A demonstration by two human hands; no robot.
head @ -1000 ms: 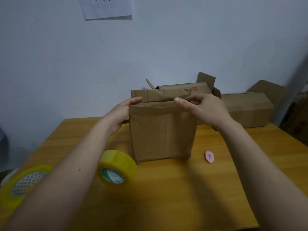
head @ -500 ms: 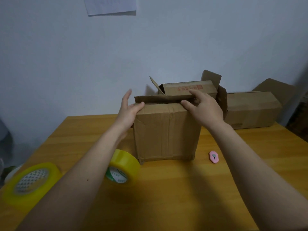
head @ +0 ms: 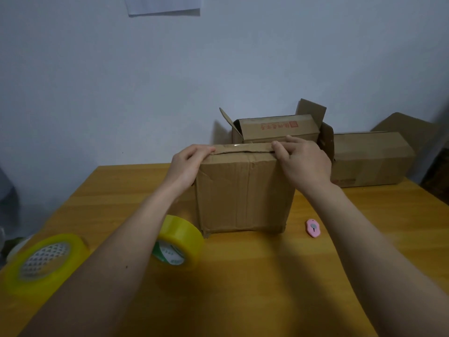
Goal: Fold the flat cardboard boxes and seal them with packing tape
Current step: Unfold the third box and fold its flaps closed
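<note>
Two forearms of one person enter from the lower edge, each bare from the frame edge to the wrist, with no sleeve, cuff or glove over them. The left hand (head: 188, 164) and the right hand (head: 305, 161) are likewise bare, their fingers carrying no ring and their wrists no watch or band. A small dark mark, like a mole, sits on the inner side of the left forearm about midway along its visible length.
</note>
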